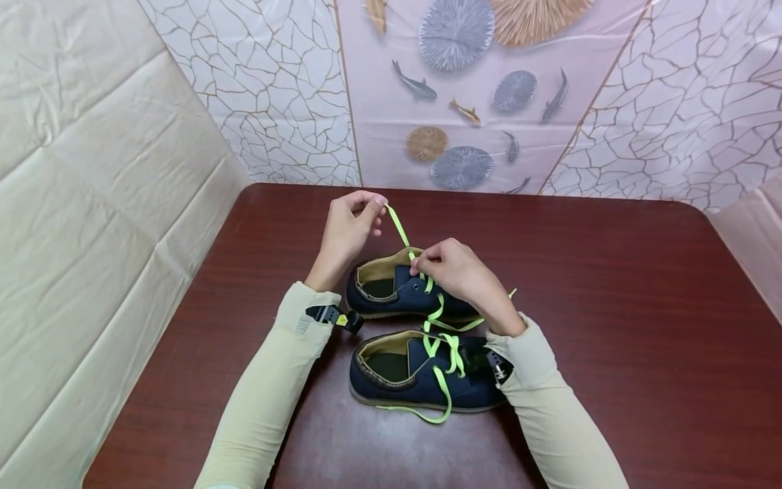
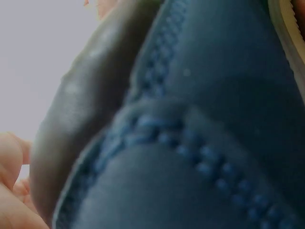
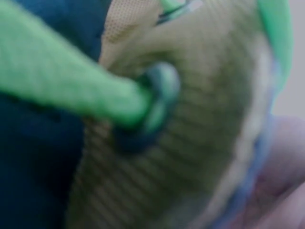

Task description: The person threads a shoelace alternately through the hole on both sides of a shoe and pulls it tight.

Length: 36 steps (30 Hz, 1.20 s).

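Observation:
Two navy lace-up shoes lie side by side, toes to the right. Above the far shoe (image 1: 403, 295), my left hand (image 1: 349, 224) pinches the end of a neon-green shoelace (image 1: 398, 224) between thumb and fingertips, drawing it up taut. My right hand (image 1: 458, 272) bends over that shoe's eyelets, thumb and forefinger pinching the lace low down by the tongue. In the right wrist view the lace (image 3: 71, 86) passes through an eyelet (image 3: 159, 95) in the tan-lined flap. The near shoe (image 1: 391, 387) has its lace threaded and knotted, one end trailing beside it.
The shoes stand on a dark red-brown table (image 1: 611, 305). A patterned cloth (image 1: 287, 88) hangs behind its far edge, and a cream padded wall (image 1: 110, 170) borders the left side. Navy shoe leather (image 2: 143, 191) fills most of the left wrist view.

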Each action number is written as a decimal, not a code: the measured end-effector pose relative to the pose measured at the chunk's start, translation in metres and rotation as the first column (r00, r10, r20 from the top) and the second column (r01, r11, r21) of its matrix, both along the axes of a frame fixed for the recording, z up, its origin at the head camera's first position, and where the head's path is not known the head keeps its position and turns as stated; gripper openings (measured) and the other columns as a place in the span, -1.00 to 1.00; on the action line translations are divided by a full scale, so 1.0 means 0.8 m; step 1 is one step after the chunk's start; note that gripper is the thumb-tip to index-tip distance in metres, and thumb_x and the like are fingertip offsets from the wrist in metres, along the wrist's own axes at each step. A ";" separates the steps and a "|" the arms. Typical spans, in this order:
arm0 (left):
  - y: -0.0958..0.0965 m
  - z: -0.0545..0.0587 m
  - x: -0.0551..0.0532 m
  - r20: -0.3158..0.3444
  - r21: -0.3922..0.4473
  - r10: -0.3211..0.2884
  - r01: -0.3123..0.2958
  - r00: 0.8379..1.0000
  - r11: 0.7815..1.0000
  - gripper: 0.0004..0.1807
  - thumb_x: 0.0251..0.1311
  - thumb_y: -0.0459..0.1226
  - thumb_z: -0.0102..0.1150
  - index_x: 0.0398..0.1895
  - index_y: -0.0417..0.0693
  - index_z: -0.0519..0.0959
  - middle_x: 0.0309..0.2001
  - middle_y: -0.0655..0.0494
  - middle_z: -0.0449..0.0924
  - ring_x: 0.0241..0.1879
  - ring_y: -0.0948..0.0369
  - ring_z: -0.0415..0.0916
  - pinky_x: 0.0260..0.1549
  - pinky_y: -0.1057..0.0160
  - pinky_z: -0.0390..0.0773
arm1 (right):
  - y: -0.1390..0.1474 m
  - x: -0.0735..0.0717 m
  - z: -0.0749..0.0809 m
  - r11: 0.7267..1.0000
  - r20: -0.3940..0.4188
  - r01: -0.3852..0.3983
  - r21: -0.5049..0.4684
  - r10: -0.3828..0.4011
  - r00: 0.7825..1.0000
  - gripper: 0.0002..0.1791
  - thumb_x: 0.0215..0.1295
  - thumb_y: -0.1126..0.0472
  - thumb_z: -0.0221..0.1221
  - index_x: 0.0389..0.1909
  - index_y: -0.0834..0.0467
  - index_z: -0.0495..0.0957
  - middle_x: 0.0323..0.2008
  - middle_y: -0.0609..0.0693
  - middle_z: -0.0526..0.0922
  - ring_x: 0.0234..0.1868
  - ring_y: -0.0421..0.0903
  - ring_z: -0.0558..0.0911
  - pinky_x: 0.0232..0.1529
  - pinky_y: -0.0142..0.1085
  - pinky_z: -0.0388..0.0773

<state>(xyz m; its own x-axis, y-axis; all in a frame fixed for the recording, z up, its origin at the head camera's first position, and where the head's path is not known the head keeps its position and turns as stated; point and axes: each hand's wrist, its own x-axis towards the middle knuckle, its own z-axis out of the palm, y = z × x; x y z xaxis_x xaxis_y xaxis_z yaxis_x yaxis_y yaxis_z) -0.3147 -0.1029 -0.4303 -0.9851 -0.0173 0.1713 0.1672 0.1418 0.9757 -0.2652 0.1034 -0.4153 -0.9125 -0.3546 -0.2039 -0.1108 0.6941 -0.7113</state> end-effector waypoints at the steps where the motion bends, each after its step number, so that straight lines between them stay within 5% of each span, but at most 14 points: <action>1: 0.000 0.000 0.000 -0.003 0.002 0.000 0.000 1.000 1.000 -0.74 0.51 -0.26 0.25 -0.08 -0.35 0.72 -0.35 0.05 0.66 -0.39 0.17 0.59 -0.41 0.26 0.72 | 0.000 0.000 -0.001 1.000 -0.012 -0.005 0.006 0.005 1.000 -0.65 0.57 0.23 0.04 -0.16 0.15 0.84 -0.01 0.09 0.79 -0.27 -0.05 0.48 -0.21 -0.22 0.34; 7: -0.001 0.003 0.001 -0.050 0.008 0.008 -0.007 0.999 1.000 -0.73 0.51 -0.25 0.25 -0.07 -0.36 0.71 -0.32 -0.03 0.67 -0.37 0.13 0.60 -0.34 0.10 0.76 | -0.002 0.000 -0.002 0.999 -0.072 0.000 0.054 0.004 0.997 -0.72 0.54 0.27 0.11 -0.14 0.16 0.83 -0.37 0.02 0.73 -0.60 -0.13 0.27 -0.42 -0.26 0.22; 12: 0.002 0.007 0.004 -0.094 -0.002 0.033 -0.034 0.995 0.999 -0.72 0.51 -0.24 0.26 -0.08 -0.37 0.72 -0.34 0.03 0.67 -0.42 0.25 0.57 -0.31 0.00 0.76 | -0.001 0.001 -0.001 0.997 -0.085 0.005 0.079 0.002 0.996 -0.72 0.53 0.27 0.12 -0.11 0.18 0.83 -0.39 -0.03 0.73 -0.59 -0.15 0.30 -0.42 -0.25 0.25; 21: 0.009 0.013 0.013 -0.160 -0.011 0.065 -0.067 0.985 0.998 -0.78 0.51 -0.24 0.26 -0.12 -0.26 0.75 -0.32 -0.06 0.68 -0.44 0.24 0.56 -0.32 -0.08 0.74 | -0.006 0.006 0.003 0.988 -0.048 -0.010 0.155 0.017 0.999 -0.65 0.68 0.16 0.04 -0.25 0.15 0.75 -0.61 -0.09 0.34 -0.61 -0.13 0.29 -0.48 -0.27 0.24; 30: 0.011 0.019 0.017 -0.224 0.038 0.118 -0.112 0.967 0.993 -0.75 0.52 -0.26 0.25 -0.11 -0.33 0.72 -0.30 -0.13 0.70 -0.41 0.08 0.63 -0.44 0.20 0.73 | 0.025 0.003 0.011 0.999 -0.080 -0.040 0.021 0.042 0.996 -0.79 0.65 0.15 0.08 -0.02 0.23 0.57 -0.19 0.08 0.62 -0.20 0.00 0.55 -0.07 -0.13 0.44; 33: 0.011 0.022 0.019 -0.229 0.055 0.122 -0.113 0.966 0.992 -0.75 0.52 -0.24 0.24 -0.12 -0.31 0.72 -0.28 -0.20 0.70 -0.42 0.13 0.63 -0.45 0.25 0.71 | 0.039 0.000 0.012 0.994 -0.061 -0.088 0.062 0.092 0.994 -0.77 0.63 0.22 0.08 0.14 0.26 0.50 0.00 0.20 0.61 0.03 0.13 0.57 0.10 0.01 0.47; 36: 0.010 0.024 0.020 -0.227 0.056 0.102 -0.092 0.968 0.994 -0.75 0.52 -0.24 0.24 -0.11 -0.31 0.71 -0.26 -0.25 0.70 -0.41 0.08 0.66 -0.46 0.26 0.71 | 0.048 -0.004 0.010 0.968 -0.030 -0.190 0.164 0.197 0.980 -0.48 0.56 0.26 0.18 0.45 0.27 0.35 0.34 0.32 0.44 0.40 0.28 0.39 0.36 0.18 0.35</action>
<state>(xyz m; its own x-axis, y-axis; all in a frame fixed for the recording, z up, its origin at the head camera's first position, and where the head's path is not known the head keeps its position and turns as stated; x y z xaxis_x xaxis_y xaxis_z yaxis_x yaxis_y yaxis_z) -0.2985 -0.0948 -0.4114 -0.9127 -0.1236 0.3894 0.3749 0.1255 0.9185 -0.2680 0.1422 -0.4073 -0.8393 -0.4917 -0.2319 -0.2838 0.7602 -0.5845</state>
